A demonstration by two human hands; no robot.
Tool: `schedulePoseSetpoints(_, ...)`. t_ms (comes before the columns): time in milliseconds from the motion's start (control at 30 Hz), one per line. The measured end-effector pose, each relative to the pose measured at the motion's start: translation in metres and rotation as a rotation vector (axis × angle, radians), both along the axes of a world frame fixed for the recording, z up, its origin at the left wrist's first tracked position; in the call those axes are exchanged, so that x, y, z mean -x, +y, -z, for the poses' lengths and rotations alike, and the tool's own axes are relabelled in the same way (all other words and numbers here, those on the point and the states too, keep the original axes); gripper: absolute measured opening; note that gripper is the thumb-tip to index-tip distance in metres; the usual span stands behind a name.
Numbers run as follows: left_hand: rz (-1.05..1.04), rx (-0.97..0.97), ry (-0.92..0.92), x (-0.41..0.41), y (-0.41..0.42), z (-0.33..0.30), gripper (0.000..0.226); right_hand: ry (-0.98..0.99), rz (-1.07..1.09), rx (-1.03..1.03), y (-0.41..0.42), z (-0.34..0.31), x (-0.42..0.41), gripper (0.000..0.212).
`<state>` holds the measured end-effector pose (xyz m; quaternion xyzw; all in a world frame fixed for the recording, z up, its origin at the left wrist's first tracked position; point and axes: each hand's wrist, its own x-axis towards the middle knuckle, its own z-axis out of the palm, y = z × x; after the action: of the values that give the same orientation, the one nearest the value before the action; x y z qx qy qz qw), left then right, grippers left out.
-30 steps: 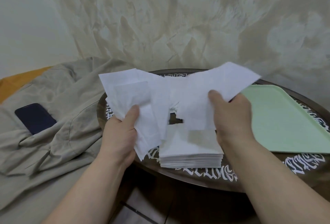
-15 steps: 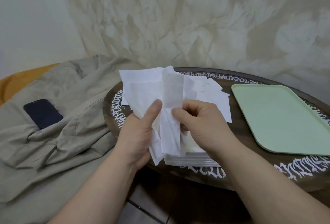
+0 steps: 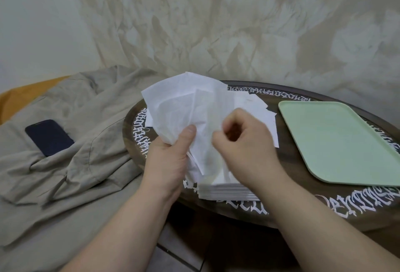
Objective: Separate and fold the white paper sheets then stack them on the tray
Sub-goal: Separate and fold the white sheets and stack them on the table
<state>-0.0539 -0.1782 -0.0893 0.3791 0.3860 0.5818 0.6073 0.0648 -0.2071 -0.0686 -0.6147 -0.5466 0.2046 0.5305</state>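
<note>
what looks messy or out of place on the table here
Loose white sheets lie fanned askew behind the neat stack. The green tray holds no paper yet. Nothing looks torn or spilled.

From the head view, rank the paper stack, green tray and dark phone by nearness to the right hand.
Measured from the right hand:
1. Paper stack, just below it at the table's near edge.
2. Green tray, to its right.
3. Dark phone, far left on the beige cloth.

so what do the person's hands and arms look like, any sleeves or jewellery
Both forearms are bare right down to the frame edge, with no sleeves showing. The left hand and right hand wear no gloves, and no rings, watch or bracelets are visible.
</note>
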Motion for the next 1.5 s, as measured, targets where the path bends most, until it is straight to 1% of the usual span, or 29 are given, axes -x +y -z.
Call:
schedulePoseSetpoints(67, 0.059, 0.003, 0.005, -0.002, -0.004, 0.0, 0.015, 0.045, -0.144, 0.051, 0.001, 0.004, 0.004, 0.015)
schedulePoseSetpoints(133, 0.126, 0.014, -0.021, 0.003, -0.005, -0.002, 0.025, 0.092, -0.196, 0.055, 0.002, 0.003, 0.0, 0.012)
schedulePoseSetpoints(167, 0.176, 0.023, -0.045, 0.008, -0.004, -0.003, 0.034, 0.084, -0.194, 0.054, 0.002, 0.002, -0.003, 0.012)
schedulePoseSetpoints(233, 0.289, 0.055, -0.087, 0.02, 0.0, -0.006, 0.053, 0.023, -0.187, 0.045, 0.002, 0.002, -0.008, 0.015)
schedulePoseSetpoints(267, 0.332, 0.071, -0.097, 0.024, 0.002, -0.007, 0.059, -0.023, -0.189, 0.036, 0.001, 0.002, -0.009, 0.019)
schedulePoseSetpoints(300, 0.361, 0.077, -0.092, 0.027, 0.002, -0.008, 0.06, -0.078, -0.196, 0.024, 0.0, 0.003, -0.009, 0.022)
schedulePoseSetpoints(367, 0.344, 0.07, -0.026, 0.024, 0.001, -0.01, 0.049, -0.202, -0.223, -0.006, 0.0, 0.005, -0.007, 0.022)
schedulePoseSetpoints(467, 0.22, 0.069, 0.085, 0.017, 0.001, -0.009, 0.025, -0.333, -0.247, -0.051, 0.003, 0.014, -0.004, 0.021)
schedulePoseSetpoints(533, 0.18, 0.068, 0.111, 0.017, 0.001, -0.007, 0.018, -0.37, -0.197, -0.099, 0.005, 0.016, -0.003, 0.019)
schedulePoseSetpoints(567, 0.176, 0.059, 0.116, 0.018, 0.002, -0.007, 0.016, -0.399, -0.14, -0.154, 0.006, 0.015, -0.005, 0.016)
schedulePoseSetpoints(600, 0.177, 0.044, 0.116, 0.019, 0.002, -0.006, 0.016, -0.437, -0.074, -0.22, 0.007, 0.014, -0.008, 0.016)
schedulePoseSetpoints(667, 0.201, 0.009, 0.11, 0.021, 0.001, -0.006, 0.021, -0.49, 0.032, -0.313, 0.009, 0.01, -0.015, 0.027)
schedulePoseSetpoints(733, 0.241, -0.004, 0.109, 0.023, -0.001, -0.006, 0.028, -0.518, 0.048, -0.336, 0.008, 0.007, -0.022, 0.042)
schedulePoseSetpoints(800, 0.265, -0.009, 0.113, 0.024, -0.001, -0.006, 0.03, -0.543, 0.015, -0.323, 0.008, 0.006, -0.025, 0.046)
schedulePoseSetpoints(867, 0.269, -0.003, 0.101, 0.024, 0.0, -0.005, 0.03, -0.572, -0.004, -0.333, 0.009, 0.008, -0.027, 0.034)
schedulePoseSetpoints(967, 0.27, 0.019, 0.06, 0.023, 0.001, -0.006, 0.029, -0.603, 0.09, -0.422, 0.012, 0.011, -0.029, 0.011)
schedulePoseSetpoints(1033, 0.257, 0.033, 0.04, 0.024, 0.001, -0.006, 0.03, -0.602, 0.138, -0.485, 0.012, 0.011, -0.03, 0.008)
schedulePoseSetpoints(1100, 0.239, 0.052, 0.024, 0.024, 0.001, -0.007, 0.033, -0.583, 0.146, -0.518, 0.012, 0.011, -0.031, 0.015)
schedulePoseSetpoints(1133, 0.232, 0.063, 0.013, 0.024, 0.0, -0.008, 0.036, -0.535, 0.133, -0.506, 0.011, 0.009, -0.03, 0.018)
schedulePoseSetpoints(1167, 0.227, 0.073, -0.003, 0.024, 0.0, -0.009, 0.037, -0.435, 0.113, -0.453, 0.009, 0.007, -0.03, 0.019)
schedulePoseSetpoints(1267, 0.192, 0.095, -0.056, 0.022, -0.001, -0.011, 0.04, 0.045, 0.008, -0.16, 0.005, 0.002, -0.027, 0.016)
schedulePoseSetpoints(1300, 0.168, 0.099, -0.064, 0.021, 0.0, -0.011, 0.04, 0.126, 0.004, -0.121, 0.005, 0.003, -0.027, 0.017)
schedulePoseSetpoints(1400, 0.102, 0.098, -0.063, 0.018, 0.001, -0.01, 0.033, 0.159, 0.016, -0.097, 0.006, 0.002, -0.025, 0.018)
schedulePoseSetpoints(1500, 0.095, 0.076, -0.036, 0.018, 0.0, -0.009, 0.026, 0.2, -0.077, -0.009, 0.006, 0.003, -0.022, 0.015)
